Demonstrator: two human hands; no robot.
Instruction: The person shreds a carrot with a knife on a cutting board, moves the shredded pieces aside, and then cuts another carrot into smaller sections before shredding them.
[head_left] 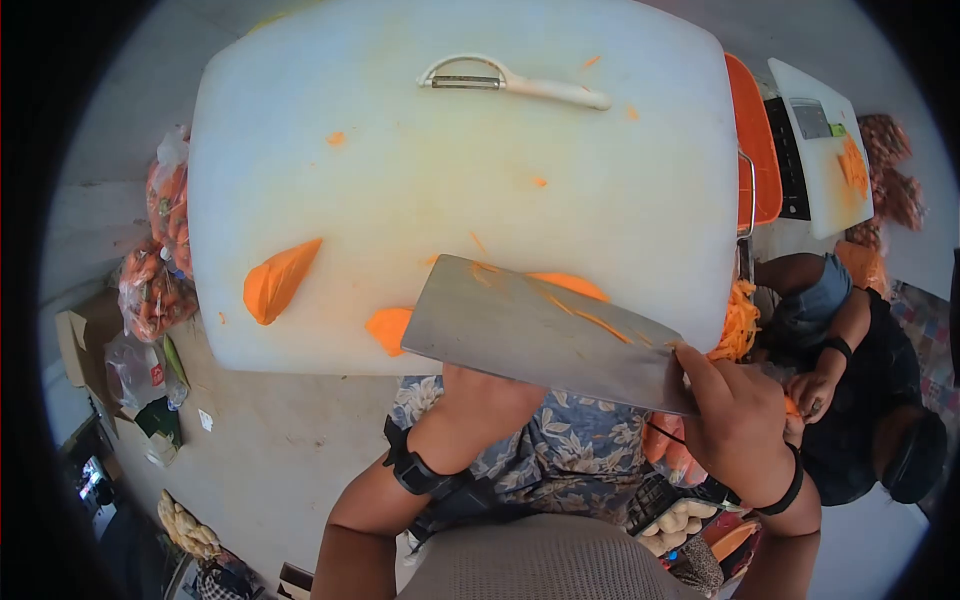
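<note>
My right hand (738,425) grips a cleaver (550,325) near its handle end, with a finger against the blade. The broad blade lies slanted over the near edge of a white cutting board (450,190), and bits of carrot stick to it. Under the blade is my left hand (495,400), whose fingers are hidden. One carrot piece (388,328) shows left of the blade, and another carrot piece (570,285) sticks out behind its far edge. A cut carrot chunk (280,282) rests farther left. Toward the far side lies a white peeler (515,83).
Shredded carrot (738,322) is heaped off the board's right corner, below an orange tub (755,140). At right, a co-worker's hand (815,390) is close to my right hand; a second cutting board (820,190) stands beyond. Bags of carrots (155,290) stand at left.
</note>
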